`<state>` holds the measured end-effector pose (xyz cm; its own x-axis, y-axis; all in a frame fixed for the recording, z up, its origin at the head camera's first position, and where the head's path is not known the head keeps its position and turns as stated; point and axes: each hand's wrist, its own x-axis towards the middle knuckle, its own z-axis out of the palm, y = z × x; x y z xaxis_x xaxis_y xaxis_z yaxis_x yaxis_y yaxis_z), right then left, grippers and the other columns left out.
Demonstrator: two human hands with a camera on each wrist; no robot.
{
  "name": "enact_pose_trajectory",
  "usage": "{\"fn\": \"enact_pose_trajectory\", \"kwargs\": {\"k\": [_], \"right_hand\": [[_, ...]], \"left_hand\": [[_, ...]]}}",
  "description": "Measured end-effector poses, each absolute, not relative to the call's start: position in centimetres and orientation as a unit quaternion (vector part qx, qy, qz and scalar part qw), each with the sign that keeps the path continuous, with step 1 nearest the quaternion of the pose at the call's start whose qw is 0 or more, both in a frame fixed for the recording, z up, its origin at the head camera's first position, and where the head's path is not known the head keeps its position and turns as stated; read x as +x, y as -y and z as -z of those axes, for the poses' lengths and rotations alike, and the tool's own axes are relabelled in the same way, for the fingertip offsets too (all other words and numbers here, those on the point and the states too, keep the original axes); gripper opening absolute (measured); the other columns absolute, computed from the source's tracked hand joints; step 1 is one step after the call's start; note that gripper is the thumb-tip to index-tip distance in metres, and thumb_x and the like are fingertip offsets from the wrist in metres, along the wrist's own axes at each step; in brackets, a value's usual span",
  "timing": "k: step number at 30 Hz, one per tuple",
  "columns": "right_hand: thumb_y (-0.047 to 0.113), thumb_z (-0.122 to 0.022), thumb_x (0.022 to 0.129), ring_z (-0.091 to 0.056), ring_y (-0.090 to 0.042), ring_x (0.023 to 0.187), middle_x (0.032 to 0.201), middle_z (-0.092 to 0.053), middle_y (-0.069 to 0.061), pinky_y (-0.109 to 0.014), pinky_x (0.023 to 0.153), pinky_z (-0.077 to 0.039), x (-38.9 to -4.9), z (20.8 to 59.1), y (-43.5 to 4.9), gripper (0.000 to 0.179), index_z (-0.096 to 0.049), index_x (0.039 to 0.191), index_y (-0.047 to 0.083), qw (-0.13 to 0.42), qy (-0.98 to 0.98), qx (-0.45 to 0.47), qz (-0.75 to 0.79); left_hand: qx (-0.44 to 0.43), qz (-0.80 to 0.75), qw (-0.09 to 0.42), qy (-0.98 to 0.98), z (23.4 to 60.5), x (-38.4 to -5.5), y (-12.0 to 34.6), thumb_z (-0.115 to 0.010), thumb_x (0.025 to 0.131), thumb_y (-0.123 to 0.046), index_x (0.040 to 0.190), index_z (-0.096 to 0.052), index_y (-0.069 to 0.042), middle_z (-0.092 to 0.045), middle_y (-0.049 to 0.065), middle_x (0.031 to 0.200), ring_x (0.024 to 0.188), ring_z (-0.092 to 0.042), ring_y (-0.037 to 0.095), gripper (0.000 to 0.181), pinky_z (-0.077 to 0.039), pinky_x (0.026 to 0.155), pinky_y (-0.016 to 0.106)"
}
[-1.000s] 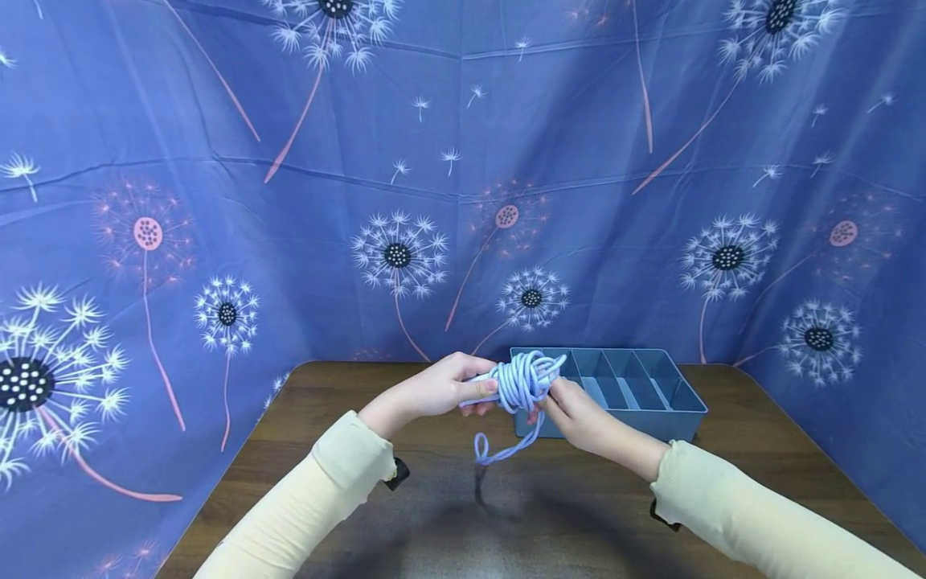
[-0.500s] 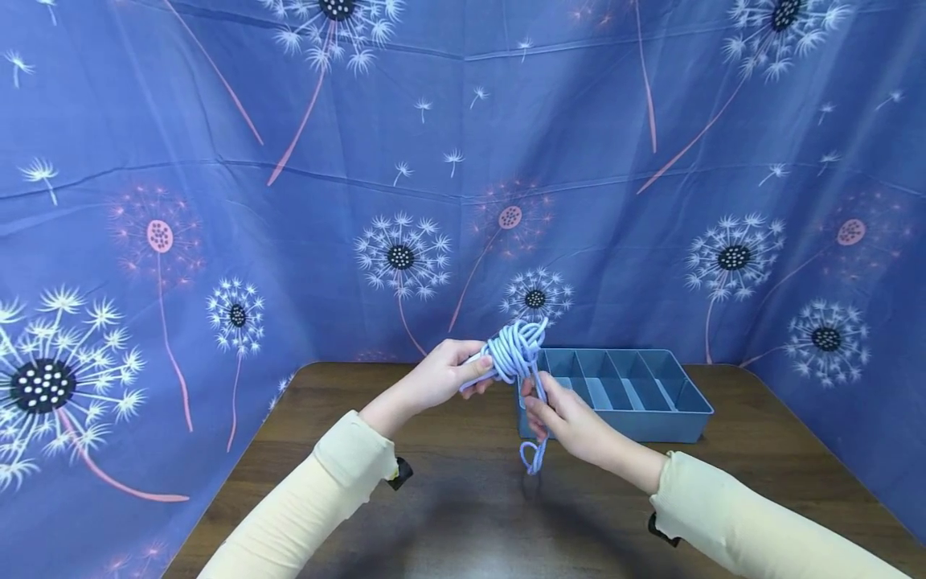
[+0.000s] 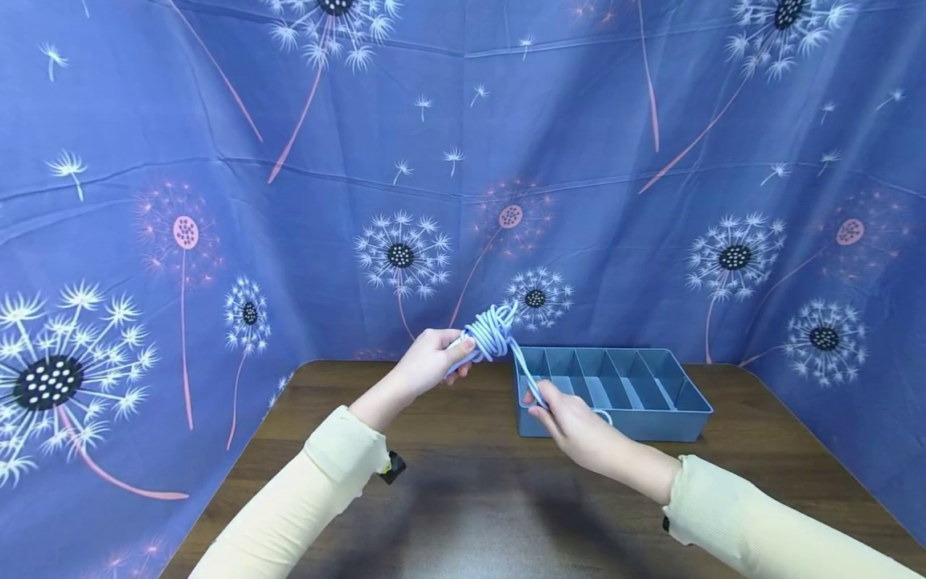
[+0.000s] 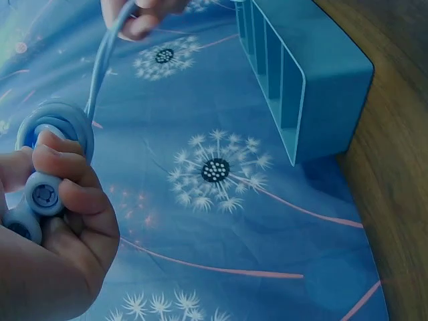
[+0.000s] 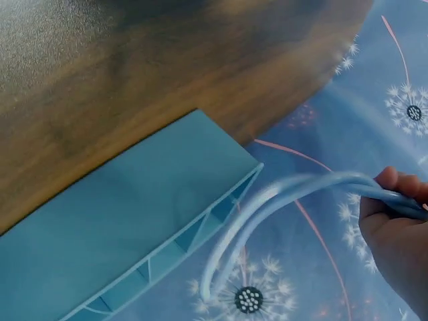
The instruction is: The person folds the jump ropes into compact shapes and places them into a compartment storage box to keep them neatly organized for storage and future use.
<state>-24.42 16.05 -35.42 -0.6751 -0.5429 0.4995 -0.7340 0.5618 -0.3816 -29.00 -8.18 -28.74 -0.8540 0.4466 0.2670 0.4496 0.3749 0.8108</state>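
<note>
A light blue jump rope [image 3: 489, 331] is wound in a thick bundle above the table. My left hand [image 3: 427, 362] grips its handles at the bundle's left side. Two round handle ends [image 4: 45, 194] stick out of the curled left fingers in the left wrist view. My right hand [image 3: 575, 422] pinches a doubled length of the rope that runs taut down and right from the bundle. Past that hand, the free loop [image 5: 287, 190] arcs out in the right wrist view. Part of the bundle is hidden behind the left fingers.
A blue-grey box [image 3: 615, 422] with several open compartments stands at the back of the brown wooden table [image 3: 448, 466], just behind my right hand. A blue curtain [image 3: 325, 241] with dandelion prints hangs around the back and sides.
My right hand has left the bundle and moved down and right, drawing out a doubled length of rope. My left hand has moved slightly left and up with the bundle.
</note>
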Motion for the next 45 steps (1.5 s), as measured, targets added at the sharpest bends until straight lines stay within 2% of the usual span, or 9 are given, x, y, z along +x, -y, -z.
{"fn": "enact_pose_trajectory", "kwargs": {"k": [5, 12, 14, 18, 24, 27, 29, 33, 45], "right_hand": [[0.009, -0.052, 0.096, -0.036, 0.000, 0.058, 0.071, -0.040, 0.007, -0.019, 0.053, -0.038, -24.1, 34.9, -16.1, 0.009, -0.051, 0.104, 0.004, 0.135, 0.885, 0.372, -0.246], [0.008, -0.050, 0.097, -0.055, -0.006, 0.073, 0.092, -0.064, -0.002, -0.025, 0.063, -0.048, -23.5, 34.5, -15.6, 0.007, -0.051, 0.103, 0.005, 0.106, 0.892, 0.393, -0.197], [0.010, -0.052, 0.096, -0.054, -0.006, 0.067, 0.084, -0.062, 0.002, -0.025, 0.059, -0.047, -23.3, 34.3, -15.5, 0.003, -0.050, 0.099, 0.009, 0.104, 0.899, 0.389, -0.170], [0.009, -0.059, 0.091, -0.055, -0.009, 0.057, 0.071, -0.055, 0.006, -0.027, 0.050, -0.044, -22.7, 33.3, -15.3, 0.013, -0.046, 0.088, 0.013, 0.144, 0.902, 0.400, -0.077], [0.006, -0.062, 0.080, -0.050, -0.016, 0.055, 0.063, -0.045, 0.002, -0.028, 0.051, -0.039, -22.5, 31.4, -15.3, 0.016, -0.047, 0.081, 0.010, 0.285, 0.831, 0.463, 0.117], [0.002, -0.050, 0.080, -0.047, -0.016, 0.057, 0.063, -0.043, 0.001, -0.028, 0.052, -0.033, -22.5, 30.4, -15.4, 0.009, -0.049, 0.078, 0.010, 0.344, 0.789, 0.479, 0.170], [0.001, -0.037, 0.086, -0.044, -0.016, 0.058, 0.063, -0.043, 0.000, -0.028, 0.054, -0.030, -22.4, 29.7, -15.4, 0.018, -0.049, 0.076, 0.009, 0.366, 0.769, 0.487, 0.195], [0.001, -0.013, 0.092, -0.039, -0.017, 0.062, 0.068, -0.045, -0.001, -0.029, 0.059, -0.030, -22.1, 28.1, -15.5, 0.043, -0.054, 0.082, 0.007, 0.379, 0.729, 0.510, 0.253], [0.000, -0.018, 0.093, -0.039, -0.017, 0.067, 0.074, -0.043, 0.000, -0.027, 0.066, -0.033, -22.2, 25.1, -15.0, 0.036, -0.052, 0.083, 0.009, 0.380, 0.647, 0.602, 0.273]], "left_hand": [[-0.249, 0.521, -0.034, 0.816, 28.8, -29.0, 8.2, -0.051, 0.098, -0.026, 0.079, -0.057, 0.000, -0.053, 0.000, 0.061, 0.049, -0.046, 0.010, 0.033, -0.038, 0.048, 0.023], [-0.226, 0.591, -0.110, 0.767, 28.4, -28.3, 7.5, -0.047, 0.099, -0.023, 0.084, -0.056, 0.000, -0.053, -0.001, 0.061, 0.047, -0.045, 0.008, 0.029, -0.036, 0.047, 0.022], [-0.223, 0.587, -0.107, 0.771, 28.4, -28.2, 7.2, -0.047, 0.099, -0.024, 0.084, -0.056, 0.002, -0.053, -0.001, 0.060, 0.047, -0.045, 0.008, 0.031, -0.036, 0.047, 0.022], [-0.208, 0.561, -0.080, 0.797, 28.9, -28.1, 6.9, -0.049, 0.098, -0.025, 0.081, -0.057, 0.004, -0.053, -0.001, 0.058, 0.046, -0.045, 0.008, 0.034, -0.036, 0.047, 0.023], [-0.194, 0.512, -0.044, 0.836, 29.4, -28.1, 7.0, -0.051, 0.096, -0.024, 0.072, -0.057, 0.000, -0.051, -0.001, 0.055, 0.045, -0.043, 0.010, 0.035, -0.036, 0.046, 0.023], [-0.199, 0.491, -0.040, 0.847, 29.5, -28.2, 7.1, -0.052, 0.097, -0.025, 0.075, -0.058, 0.003, -0.054, 0.004, 0.057, 0.045, -0.044, 0.011, 0.036, -0.036, 0.047, 0.023], [-0.207, 0.468, -0.033, 0.859, 29.5, -28.2, 7.1, -0.052, 0.097, -0.026, 0.073, -0.059, 0.001, -0.055, 0.008, 0.058, 0.045, -0.045, 0.012, 0.036, -0.037, 0.049, 0.024], [-0.221, 0.410, -0.016, 0.885, 29.5, -27.9, 6.8, -0.052, 0.097, -0.028, 0.072, -0.058, -0.005, -0.056, 0.005, 0.058, 0.045, -0.047, 0.011, 0.035, -0.041, 0.052, 0.026], [-0.285, 0.316, -0.058, 0.903, 29.5, -26.8, 5.7, -0.054, 0.096, -0.030, 0.071, -0.058, -0.014, -0.056, -0.001, 0.055, 0.045, -0.044, 0.009, 0.030, -0.034, 0.045, 0.023]]}}
